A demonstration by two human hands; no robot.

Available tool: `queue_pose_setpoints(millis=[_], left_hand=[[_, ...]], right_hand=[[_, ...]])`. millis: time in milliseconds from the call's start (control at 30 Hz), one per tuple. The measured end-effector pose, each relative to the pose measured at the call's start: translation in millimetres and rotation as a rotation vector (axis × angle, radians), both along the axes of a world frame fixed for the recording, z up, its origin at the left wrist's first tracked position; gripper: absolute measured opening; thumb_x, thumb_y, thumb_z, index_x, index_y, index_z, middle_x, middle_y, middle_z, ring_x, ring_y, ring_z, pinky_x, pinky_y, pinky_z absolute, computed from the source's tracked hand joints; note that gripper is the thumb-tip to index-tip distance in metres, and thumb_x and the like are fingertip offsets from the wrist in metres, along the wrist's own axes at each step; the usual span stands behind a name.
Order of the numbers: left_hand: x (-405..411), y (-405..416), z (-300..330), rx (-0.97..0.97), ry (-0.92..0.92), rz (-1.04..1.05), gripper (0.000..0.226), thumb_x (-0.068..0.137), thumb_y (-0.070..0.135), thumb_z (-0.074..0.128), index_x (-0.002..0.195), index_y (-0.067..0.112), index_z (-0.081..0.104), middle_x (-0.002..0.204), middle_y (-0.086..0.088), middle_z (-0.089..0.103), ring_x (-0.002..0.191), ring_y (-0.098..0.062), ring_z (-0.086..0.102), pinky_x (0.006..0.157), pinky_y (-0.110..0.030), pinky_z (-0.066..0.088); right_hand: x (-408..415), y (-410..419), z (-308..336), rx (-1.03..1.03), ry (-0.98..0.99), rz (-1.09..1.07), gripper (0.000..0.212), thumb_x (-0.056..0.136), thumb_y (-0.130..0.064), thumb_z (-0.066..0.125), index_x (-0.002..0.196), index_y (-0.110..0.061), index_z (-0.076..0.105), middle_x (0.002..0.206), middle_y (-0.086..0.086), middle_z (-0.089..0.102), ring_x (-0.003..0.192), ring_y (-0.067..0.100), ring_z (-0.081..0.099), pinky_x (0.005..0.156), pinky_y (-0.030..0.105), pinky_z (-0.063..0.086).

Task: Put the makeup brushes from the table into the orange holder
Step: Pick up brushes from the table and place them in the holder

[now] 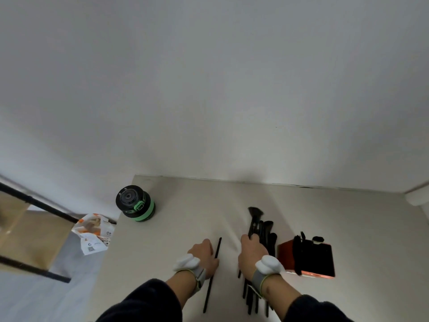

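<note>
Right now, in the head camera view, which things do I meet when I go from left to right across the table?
Black and green bottle → left hand → single thin brush → right hand resting on the bunch of makeup brushes → orange holder, which already has dark brushes in it.
</note>
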State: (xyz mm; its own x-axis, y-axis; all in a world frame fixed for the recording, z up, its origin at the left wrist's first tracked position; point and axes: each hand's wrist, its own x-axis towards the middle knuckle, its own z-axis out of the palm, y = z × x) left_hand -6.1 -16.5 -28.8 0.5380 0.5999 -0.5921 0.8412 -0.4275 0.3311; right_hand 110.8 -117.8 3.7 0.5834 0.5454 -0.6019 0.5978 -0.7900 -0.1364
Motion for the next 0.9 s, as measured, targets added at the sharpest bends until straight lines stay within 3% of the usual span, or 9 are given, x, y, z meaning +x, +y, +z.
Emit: queue_pose_setpoints(millis=[400, 600, 767, 900], left_hand=[[14.6, 6.0, -12.4, -0.014, -0.03, -0.013, 0.014, 0.076, 0.042, 0.057, 0.077, 0.028, 0.056, 0.094, 0.001, 0.067, 0.086, -0.023, 0.064, 0.065, -0.023, 0.041], [20.9, 7.1, -11.4, 0.01, -0.048, -0.01, 0.014, 0.069, 0.04, 0.052, 0.075, 0.028, 0.054, 0.079, 0.005, 0.058, 0.068, -0.02, 0.053, 0.057, -0.025, 0.036], [20.3, 8.7, -9.2, 0.042, -0.026, -0.043, 0.018, 0.072, 0.037, 0.051, 0.081, 0.022, 0.058, 0.076, 0.003, 0.057, 0.063, -0.018, 0.05, 0.052, -0.025, 0.034], [18.4, 12.2, -5.7, 0.057, 0.016, -0.017, 0.016, 0.071, 0.035, 0.053, 0.076, 0.021, 0.057, 0.076, 0.001, 0.059, 0.063, -0.019, 0.052, 0.049, -0.023, 0.033]], right_hand=[[10.2, 6.0, -11.3, 0.058, -0.016, 0.003, 0.033, 0.092, -0.005, 0.048, 0.124, -0.011, 0.042, 0.124, 0.014, 0.048, 0.097, 0.029, 0.062, 0.065, 0.029, 0.039], [13.0, 9.2, -10.3, 0.054, -0.042, -0.037, 0.043, 0.093, -0.005, 0.048, 0.132, -0.013, 0.036, 0.124, 0.014, 0.051, 0.104, 0.027, 0.062, 0.081, 0.032, 0.052], [10.8, 8.9, -12.8, 0.11, -0.009, -0.106, 0.059, 0.091, -0.006, 0.051, 0.143, -0.012, 0.022, 0.114, 0.012, 0.062, 0.093, 0.027, 0.068, 0.064, 0.03, 0.048], [10.0, 11.3, -12.7, 0.098, 0.019, -0.204, 0.068, 0.089, -0.006, 0.053, 0.145, -0.009, 0.015, 0.1, 0.008, 0.067, 0.084, 0.024, 0.069, 0.058, 0.028, 0.044]])
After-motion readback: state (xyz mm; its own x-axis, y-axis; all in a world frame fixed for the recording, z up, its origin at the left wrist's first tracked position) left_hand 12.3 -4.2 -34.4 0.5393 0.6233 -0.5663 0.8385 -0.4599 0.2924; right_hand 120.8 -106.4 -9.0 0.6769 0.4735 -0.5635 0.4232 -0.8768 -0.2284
